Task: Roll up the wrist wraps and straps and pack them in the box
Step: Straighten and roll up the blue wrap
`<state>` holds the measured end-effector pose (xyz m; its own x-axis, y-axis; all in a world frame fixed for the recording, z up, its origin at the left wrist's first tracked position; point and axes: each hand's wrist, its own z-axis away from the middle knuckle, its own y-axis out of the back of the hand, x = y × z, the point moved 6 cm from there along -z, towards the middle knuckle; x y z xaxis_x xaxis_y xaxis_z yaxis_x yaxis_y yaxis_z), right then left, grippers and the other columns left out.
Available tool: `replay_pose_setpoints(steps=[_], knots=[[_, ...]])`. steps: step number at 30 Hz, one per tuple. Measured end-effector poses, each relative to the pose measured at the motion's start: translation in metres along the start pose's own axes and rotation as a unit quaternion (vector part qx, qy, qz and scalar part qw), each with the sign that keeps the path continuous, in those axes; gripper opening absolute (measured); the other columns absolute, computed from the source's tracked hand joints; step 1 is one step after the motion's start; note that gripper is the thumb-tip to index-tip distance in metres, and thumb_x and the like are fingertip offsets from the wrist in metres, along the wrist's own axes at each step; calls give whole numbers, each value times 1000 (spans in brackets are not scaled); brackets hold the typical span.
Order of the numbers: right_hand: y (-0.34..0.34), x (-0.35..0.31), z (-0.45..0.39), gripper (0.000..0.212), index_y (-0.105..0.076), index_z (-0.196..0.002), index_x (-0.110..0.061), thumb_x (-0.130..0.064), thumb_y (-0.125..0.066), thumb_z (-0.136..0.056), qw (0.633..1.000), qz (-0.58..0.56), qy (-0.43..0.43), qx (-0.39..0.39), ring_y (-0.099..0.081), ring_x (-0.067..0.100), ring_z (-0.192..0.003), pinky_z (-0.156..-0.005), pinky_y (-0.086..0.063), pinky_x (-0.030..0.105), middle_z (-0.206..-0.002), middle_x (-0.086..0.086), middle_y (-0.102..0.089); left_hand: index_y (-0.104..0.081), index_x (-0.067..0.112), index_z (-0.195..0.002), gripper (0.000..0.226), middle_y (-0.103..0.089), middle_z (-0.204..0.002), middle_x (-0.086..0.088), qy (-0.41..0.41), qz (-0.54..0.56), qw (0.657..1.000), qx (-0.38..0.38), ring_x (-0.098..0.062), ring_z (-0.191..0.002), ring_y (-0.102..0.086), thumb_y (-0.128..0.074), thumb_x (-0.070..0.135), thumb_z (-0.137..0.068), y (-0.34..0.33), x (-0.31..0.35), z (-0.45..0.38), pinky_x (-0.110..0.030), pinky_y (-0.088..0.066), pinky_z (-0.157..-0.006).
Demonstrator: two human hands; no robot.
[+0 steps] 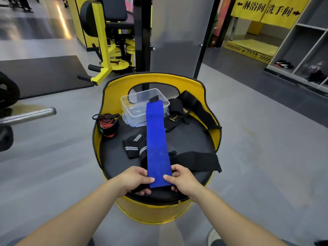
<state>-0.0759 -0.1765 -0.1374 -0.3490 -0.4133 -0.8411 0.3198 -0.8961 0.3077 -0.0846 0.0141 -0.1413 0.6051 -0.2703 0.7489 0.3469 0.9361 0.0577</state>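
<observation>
Though flat, blue wrap (156,141) fuzzy.

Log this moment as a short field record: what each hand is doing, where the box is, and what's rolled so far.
surface: black seat pad of a yellow drum seat
left hand: pinches near end of blue wrap
right hand: pinches the same end
blue wrap: unrolled, stretched flat, far end lying over the clear box
clear box: open, at back of the seat, no wraps visible inside
rolled: one red-and-black wrap, left of the box
unrolled: black straps around the blue wrap
</observation>
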Motion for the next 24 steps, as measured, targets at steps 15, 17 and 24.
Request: replay_pose_setpoints(steps=[15,17,24], knots=[[-29,10,0,22,-39,-124,-21,-37,-31,-111,992,107,-7,63,-60,9,-95,-74,-51,25,-117,0,-59,-50,25,-120,18,-67,-85,-2,-71,-67,993,65,-11,-61,-55,-40,37,-111,-32,-12,-5,-25,-48,-57],[-31,14,-1,22,-38,-121,-22,-40,-30,-110,990,126,-11,61,-61,14,-99,-86,-55,34,-118,1,-60,-48,24,-119,16,-60,-84,-3,-58,-58,995,48,-9,-59,-48,-42,37,-110,-34,-14,-1,-21,-44,-54],[-37,18,5,32,-29,-129,-25,-49,-29,-108,986,163,-6,34,-65,13,-99,-90,-57,39,-120,-2,-61,-47,19,-110,18,-51,-83,-1,-25,-55,998,-5,-9,-63,-44,-43,36,-110,-33,-18,3,-23,-44,-59]])
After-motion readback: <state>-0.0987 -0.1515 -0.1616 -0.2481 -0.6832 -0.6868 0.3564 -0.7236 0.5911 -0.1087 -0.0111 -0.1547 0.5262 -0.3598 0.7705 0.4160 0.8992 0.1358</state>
